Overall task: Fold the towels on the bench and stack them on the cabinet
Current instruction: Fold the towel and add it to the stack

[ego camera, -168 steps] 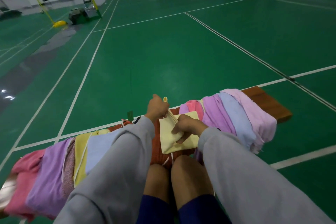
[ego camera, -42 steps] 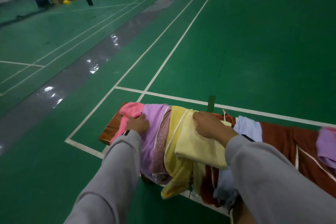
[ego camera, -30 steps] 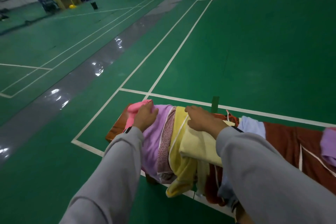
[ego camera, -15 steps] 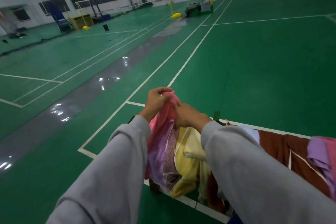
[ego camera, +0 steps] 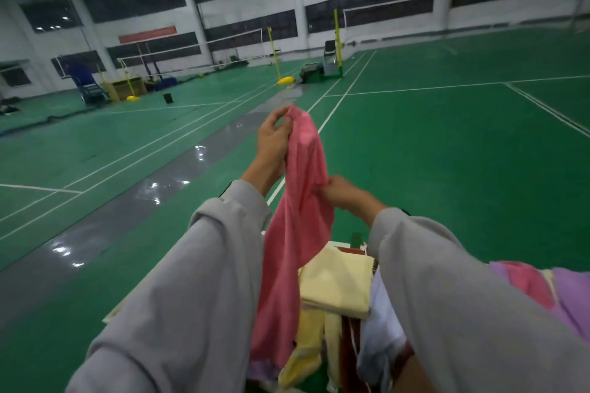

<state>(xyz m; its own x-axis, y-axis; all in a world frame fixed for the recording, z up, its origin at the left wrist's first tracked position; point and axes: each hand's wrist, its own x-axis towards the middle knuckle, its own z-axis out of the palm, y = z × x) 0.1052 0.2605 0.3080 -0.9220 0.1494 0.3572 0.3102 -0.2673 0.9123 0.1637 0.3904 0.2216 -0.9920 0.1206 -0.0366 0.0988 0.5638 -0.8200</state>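
A: One towel looks done: the folded yellow towel (ego camera: 338, 284), lying on the pile. Nothing stacked that I can see; the cabinet is out of view.
B: Hands?
A: Left hand (ego camera: 273, 137) pinches the top corner of the pink towel (ego camera: 297, 233), well above the folded yellow towel. Right hand (ego camera: 341, 193) grips its edge lower, nearer it. The pink one hangs loose, unfolded.
B: Remaining?
A: Most of it, I'd judge. Loose yellow towel (ego camera: 308, 357) below it, white towel (ego camera: 380, 306) beside it, purple towel (ego camera: 571, 297) further right: all unfolded.
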